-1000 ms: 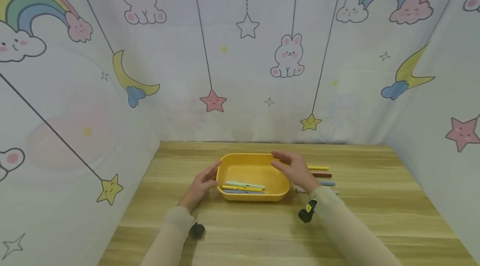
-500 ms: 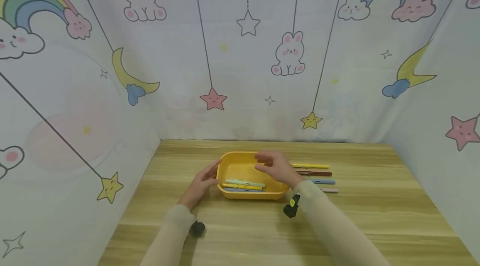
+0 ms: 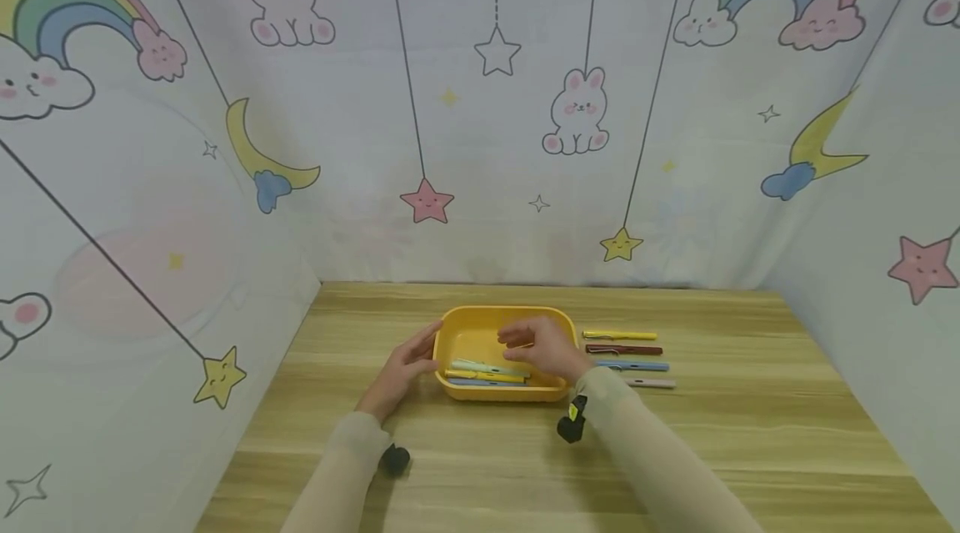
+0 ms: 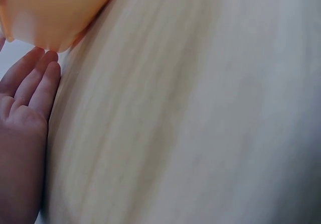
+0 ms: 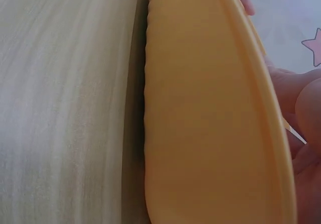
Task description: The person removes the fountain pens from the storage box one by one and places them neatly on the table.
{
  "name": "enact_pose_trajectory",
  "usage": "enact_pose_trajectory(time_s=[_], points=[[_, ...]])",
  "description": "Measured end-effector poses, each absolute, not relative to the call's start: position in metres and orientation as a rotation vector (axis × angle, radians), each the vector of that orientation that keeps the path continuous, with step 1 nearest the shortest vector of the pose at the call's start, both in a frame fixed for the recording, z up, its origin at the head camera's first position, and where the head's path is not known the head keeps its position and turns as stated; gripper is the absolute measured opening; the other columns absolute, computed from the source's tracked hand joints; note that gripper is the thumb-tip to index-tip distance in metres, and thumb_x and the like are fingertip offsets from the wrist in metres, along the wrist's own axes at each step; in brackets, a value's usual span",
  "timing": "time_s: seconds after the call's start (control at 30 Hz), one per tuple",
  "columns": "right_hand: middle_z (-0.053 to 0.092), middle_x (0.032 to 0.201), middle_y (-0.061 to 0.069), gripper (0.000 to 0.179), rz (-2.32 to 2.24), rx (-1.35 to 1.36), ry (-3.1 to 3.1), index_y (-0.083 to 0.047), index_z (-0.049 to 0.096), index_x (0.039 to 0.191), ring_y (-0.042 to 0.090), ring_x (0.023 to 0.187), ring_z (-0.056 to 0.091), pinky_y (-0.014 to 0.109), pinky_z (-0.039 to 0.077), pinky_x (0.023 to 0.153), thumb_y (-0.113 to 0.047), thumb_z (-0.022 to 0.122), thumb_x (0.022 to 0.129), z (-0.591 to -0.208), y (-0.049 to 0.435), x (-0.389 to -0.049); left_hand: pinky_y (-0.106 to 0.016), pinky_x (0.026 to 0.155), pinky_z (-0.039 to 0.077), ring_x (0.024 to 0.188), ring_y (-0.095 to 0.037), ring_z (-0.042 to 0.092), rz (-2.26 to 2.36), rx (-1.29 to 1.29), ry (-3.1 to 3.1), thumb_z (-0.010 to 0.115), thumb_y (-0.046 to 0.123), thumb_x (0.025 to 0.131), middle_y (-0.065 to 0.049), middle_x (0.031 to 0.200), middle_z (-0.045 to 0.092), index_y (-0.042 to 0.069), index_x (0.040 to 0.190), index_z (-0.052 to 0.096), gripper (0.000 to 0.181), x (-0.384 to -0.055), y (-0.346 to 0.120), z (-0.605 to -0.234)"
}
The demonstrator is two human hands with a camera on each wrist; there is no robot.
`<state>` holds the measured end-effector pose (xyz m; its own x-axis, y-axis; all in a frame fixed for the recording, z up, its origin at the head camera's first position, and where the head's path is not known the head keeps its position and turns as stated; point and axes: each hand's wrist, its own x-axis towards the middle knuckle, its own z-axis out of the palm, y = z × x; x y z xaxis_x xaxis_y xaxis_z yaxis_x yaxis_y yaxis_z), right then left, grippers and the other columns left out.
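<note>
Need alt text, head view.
A person's right hand hangs over a yellow tray with three pens in it; the left hand touches the tray's left side. Four more pens lie in a column right of it on a wood-grain table.

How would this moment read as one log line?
left hand: touching left side of tray; right hand: over tray; inside: three visible pens; table, right of tray: four pens

Yellow tray (image 5: 210,113), fingers (image 5: 286,91) beyond, wooden table (image 5: 65,103)
</note>
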<state>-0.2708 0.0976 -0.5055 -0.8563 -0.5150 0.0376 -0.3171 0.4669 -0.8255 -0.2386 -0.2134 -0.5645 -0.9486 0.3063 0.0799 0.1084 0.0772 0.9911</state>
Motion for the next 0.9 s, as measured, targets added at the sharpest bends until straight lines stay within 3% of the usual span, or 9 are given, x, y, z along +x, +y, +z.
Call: enact_pose_trajectory(time_s=[0.3, 0.6, 0.9], points=[[0.077, 0.12, 0.008, 0.034, -1.303, -0.691, 2.439, -0.005, 0.075, 0.126, 0.025, 0.109, 0.074, 0.041, 0.063, 0.09, -0.003, 0.079, 0.092, -0.518, 0.097, -0.273, -0.051, 0.126, 0.027, 0.155, -0.031, 0.036, 1.994, 0.442, 2.183, 0.063, 0.006, 0.102, -0.009, 0.169, 0.036, 0.02, 0.164, 0.039, 0.068, -0.24, -0.215, -0.569], [0.078, 0.113, 0.006, 0.03, -1.212, -0.733, 2.452, -0.004, 0.077, 0.12, 0.021, 0.097, 0.075, 0.039, 0.063, 0.087, -0.003, 0.08, 0.091, -0.519, 0.095, -0.274, -0.047, 0.125, 0.029, 0.154, -0.031, 0.038, 1.991, 0.45, 2.206, 0.063, 0.005, 0.102, -0.008, 0.169, 0.037, 0.019, 0.163, 0.04, 0.067, -0.244, -0.215, -0.571], [0.08, 0.108, 0.003, 0.026, -1.166, -0.685, 2.505, -0.007, 0.08, 0.114, 0.019, 0.096, 0.074, 0.037, 0.064, 0.082, 0.0, 0.081, 0.089, -0.522, 0.092, -0.272, -0.054, 0.126, 0.026, 0.155, -0.034, 0.035, 2.005, 0.472, 2.177, 0.062, 0.004, 0.102, -0.009, 0.17, 0.034, 0.018, 0.164, 0.039, 0.068, -0.242, -0.215, -0.57]])
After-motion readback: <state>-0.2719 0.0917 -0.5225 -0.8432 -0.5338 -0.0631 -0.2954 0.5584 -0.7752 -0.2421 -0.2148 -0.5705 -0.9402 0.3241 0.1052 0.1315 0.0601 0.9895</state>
